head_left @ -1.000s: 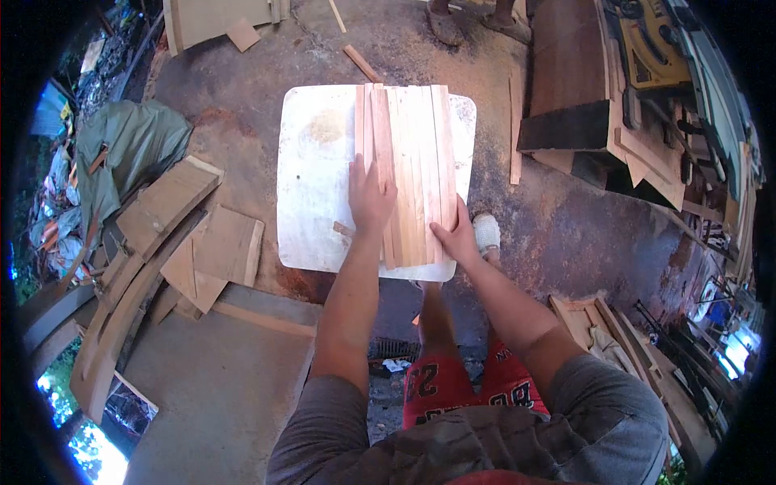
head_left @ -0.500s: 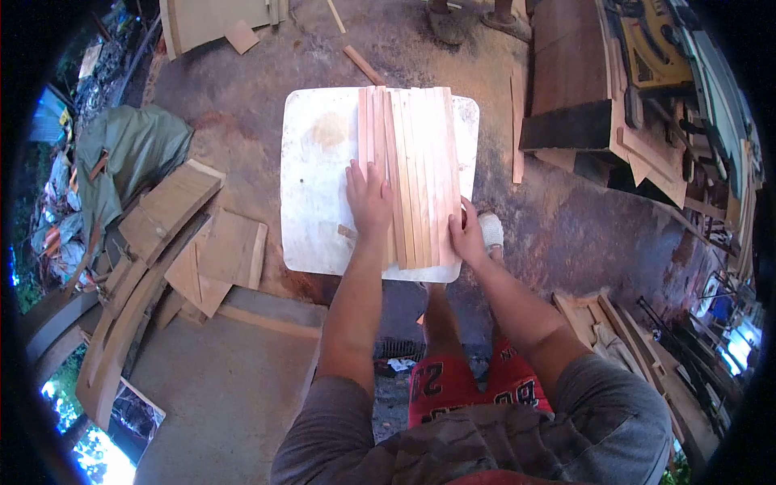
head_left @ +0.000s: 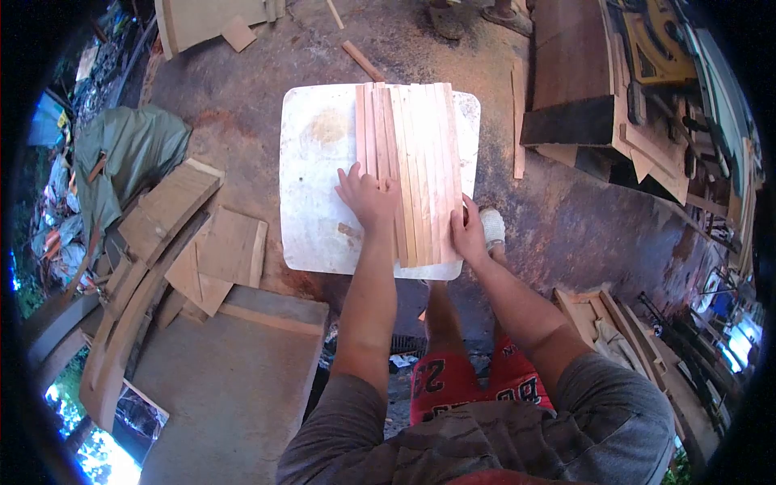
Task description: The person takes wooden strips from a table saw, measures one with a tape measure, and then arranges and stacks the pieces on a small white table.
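Note:
Long, narrow wooden strips (head_left: pixel 424 174) lie side by side on a stained white stool-like top (head_left: pixel 311 230). Those on the left are pinkish and slightly skewed, with their lower ends hidden under my left hand (head_left: pixel 369 196). That hand rests at the left side of the row, some fingers spread over the white surface and the others bent against the strips. Along the right edge, my right hand (head_left: pixel 467 233) grips the outermost strip, thumb on top and fingers beside it. A small wood scrap (head_left: pixel 346 229) lies near my left wrist.
Curved wooden pieces (head_left: pixel 166 214) and flat boards (head_left: pixel 230 246) are stacked at the left beside a green tarp (head_left: pixel 133 153). A wooden cabinet (head_left: pixel 570 65) with tools on it stands at upper right. Another person's feet (head_left: pixel 509 18) show at the top. A wooden tray (head_left: pixel 582 311) sits at lower right.
My left hand has turned, its fingers shifting from lying along the left strips to spreading leftward with some bent. The left strips sit slightly further left. My right hand stays at the right edge.

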The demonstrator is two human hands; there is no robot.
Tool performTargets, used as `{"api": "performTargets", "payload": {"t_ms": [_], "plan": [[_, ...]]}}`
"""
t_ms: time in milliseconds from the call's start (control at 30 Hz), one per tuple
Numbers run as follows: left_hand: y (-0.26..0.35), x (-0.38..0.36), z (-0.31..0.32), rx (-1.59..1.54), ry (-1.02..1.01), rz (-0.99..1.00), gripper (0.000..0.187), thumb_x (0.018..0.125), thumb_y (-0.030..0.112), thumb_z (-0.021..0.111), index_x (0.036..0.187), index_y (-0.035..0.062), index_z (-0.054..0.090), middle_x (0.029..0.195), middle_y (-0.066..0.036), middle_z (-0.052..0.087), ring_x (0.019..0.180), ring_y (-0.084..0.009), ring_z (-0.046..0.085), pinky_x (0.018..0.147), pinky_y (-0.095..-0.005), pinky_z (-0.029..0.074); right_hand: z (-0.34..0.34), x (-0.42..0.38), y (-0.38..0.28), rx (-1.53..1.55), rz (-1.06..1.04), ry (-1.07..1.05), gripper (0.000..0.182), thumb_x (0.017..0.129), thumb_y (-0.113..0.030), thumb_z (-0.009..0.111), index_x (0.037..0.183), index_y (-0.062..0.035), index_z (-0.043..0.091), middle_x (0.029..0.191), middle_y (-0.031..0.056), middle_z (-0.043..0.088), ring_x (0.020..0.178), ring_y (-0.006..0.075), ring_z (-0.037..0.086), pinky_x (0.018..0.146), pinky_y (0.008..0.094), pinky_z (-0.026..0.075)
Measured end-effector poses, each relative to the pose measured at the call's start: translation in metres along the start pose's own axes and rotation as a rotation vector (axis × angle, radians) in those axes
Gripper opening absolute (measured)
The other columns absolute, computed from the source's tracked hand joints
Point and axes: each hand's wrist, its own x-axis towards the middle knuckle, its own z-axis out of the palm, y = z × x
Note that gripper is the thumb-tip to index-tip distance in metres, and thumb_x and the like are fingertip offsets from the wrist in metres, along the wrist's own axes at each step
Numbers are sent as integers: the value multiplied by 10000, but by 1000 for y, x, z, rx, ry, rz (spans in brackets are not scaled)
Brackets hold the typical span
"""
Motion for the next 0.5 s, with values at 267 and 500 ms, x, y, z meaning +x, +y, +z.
{"api": "performTargets", "payload": {"t_ms": [267,500], "plan": [[3,-2,-5,-47,-8,35,264,741,160,755,703,60,513,1452,-198,480,1460,-452,271,1188,-591,226,1,1,4,59,16,-13,497,999,-167,531,1460,-25,412,1315,297,577,1219,397,591,1021,430,467],[-5,2,-5,-235,47,210,232,771,101,747,782,19,530,1484,-254,437,1445,-488,276,1173,-564,271,2,-1,3,51,-8,-5,501,1000,-162,528,1465,-22,405,1324,296,573,1226,396,587,1029,425,460]]}}
